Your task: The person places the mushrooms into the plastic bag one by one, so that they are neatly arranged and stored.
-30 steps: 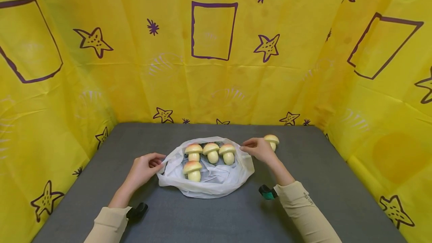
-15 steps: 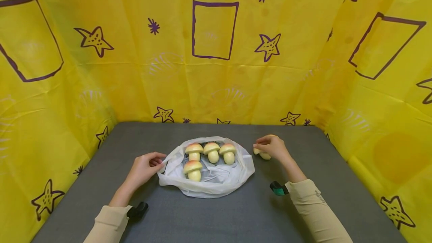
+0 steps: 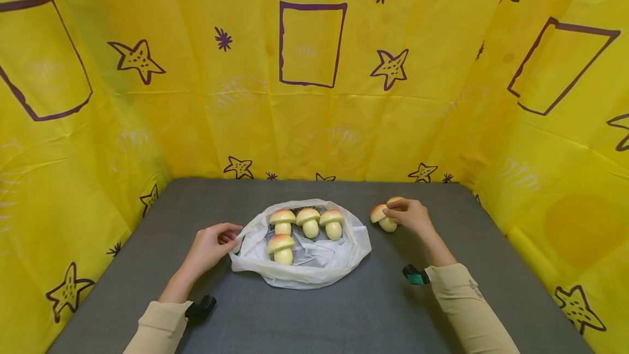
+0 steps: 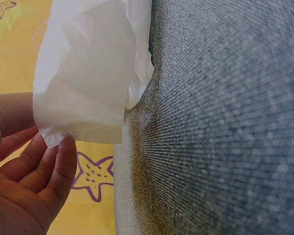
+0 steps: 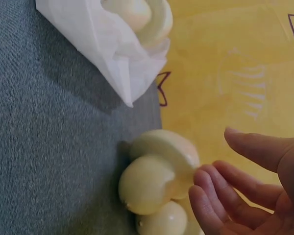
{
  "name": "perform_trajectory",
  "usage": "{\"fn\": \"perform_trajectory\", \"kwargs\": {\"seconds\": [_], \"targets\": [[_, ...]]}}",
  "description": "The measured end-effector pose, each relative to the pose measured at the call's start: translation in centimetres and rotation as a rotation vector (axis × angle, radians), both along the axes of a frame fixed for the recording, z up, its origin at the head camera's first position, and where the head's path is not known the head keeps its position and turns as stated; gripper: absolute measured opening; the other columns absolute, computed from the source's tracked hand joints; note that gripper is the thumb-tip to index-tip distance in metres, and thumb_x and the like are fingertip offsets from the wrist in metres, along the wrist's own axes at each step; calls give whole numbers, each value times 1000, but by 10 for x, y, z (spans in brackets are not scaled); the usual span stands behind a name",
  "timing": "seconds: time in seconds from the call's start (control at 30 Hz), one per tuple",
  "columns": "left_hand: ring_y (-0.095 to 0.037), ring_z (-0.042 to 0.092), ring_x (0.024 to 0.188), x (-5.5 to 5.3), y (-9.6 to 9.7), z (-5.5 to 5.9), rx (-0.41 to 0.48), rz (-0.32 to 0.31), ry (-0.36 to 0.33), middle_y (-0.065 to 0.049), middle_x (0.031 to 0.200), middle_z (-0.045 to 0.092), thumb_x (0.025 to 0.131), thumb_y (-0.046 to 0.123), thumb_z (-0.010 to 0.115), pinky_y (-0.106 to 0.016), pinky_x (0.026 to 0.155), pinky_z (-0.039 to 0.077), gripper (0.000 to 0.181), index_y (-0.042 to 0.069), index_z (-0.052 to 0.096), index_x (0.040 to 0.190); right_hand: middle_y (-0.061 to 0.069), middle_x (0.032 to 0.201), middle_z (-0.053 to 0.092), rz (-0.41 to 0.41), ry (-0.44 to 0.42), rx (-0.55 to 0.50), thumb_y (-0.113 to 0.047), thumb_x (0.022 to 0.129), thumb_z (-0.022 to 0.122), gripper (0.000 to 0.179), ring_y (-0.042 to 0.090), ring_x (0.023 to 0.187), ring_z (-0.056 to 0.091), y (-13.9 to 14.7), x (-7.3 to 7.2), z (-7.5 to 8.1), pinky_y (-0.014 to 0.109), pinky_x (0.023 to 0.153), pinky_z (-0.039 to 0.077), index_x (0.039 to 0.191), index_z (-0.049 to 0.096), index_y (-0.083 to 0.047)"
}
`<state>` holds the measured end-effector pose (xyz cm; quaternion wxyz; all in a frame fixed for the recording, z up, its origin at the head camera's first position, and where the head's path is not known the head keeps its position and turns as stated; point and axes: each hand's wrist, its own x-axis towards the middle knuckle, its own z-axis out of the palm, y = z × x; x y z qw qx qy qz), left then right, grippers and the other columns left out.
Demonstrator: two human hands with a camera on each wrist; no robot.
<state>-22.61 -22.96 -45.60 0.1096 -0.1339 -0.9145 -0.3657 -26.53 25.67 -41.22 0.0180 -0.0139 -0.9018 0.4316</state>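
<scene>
A white plastic bag (image 3: 304,277) lies with its mouth spread wide, and several toy mushrooms (image 3: 280,246) with cream stems and reddish caps rest inside. My left hand (image 3: 208,245) is at the bag's left rim; in the left wrist view its fingers pinch the edge of the white plastic (image 4: 88,73). Right of the bag, my right hand (image 3: 414,216) hovers by a loose mushroom (image 3: 387,224), thumb and fingers apart and holding nothing. Its fingertips come right up to the mushroom cap (image 5: 164,147) in the right wrist view. A second mushroom (image 3: 395,200) is mostly hidden behind that hand.
The dark grey table (image 3: 304,321) carries everything. Yellow cloth (image 3: 314,124) printed with stars and frames hangs behind the table and along both sides. Black bands (image 3: 200,307) sit at both wrists.
My right hand has moved right, from the bag's right rim to the loose mushrooms. The front loose mushroom, hidden by that hand before, now shows. My left hand and the bag stay put.
</scene>
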Motion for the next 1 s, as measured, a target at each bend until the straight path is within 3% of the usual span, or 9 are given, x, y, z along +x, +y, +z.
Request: {"fn": "perform_trajectory", "kwargs": {"seconds": [0.1,0.23,0.47,1.0], "targets": [[-12,62,71,1,0,0,0,-1,3,-1,82,67,80,6,73,-21,62,50,24,9,71,104,23,110,67,-9,3,1,-27,85,70,44,33,88,69,3,2,-1,36,74,56,116,64,4],[-12,62,71,1,0,0,2,-5,10,-1,82,67,80,5,73,-21,62,50,24,8,71,103,21,105,69,-20,6,20,-26,85,70,43,29,83,70,7,2,-6,26,67,54,115,65,5],[-11,62,71,0,0,-2,-1,-5,11,-1,82,67,80,6,73,-21,62,50,24,8,71,103,17,101,71,-32,1,36,-25,85,71,40,12,72,67,12,0,-14,20,62,51,112,67,4],[-10,61,70,-1,1,-2,-8,-8,12,-1,81,67,79,5,73,-21,62,50,24,8,71,103,17,102,71,-47,-13,59,-27,82,73,40,27,84,68,9,-3,-24,23,64,53,110,68,1]]}}
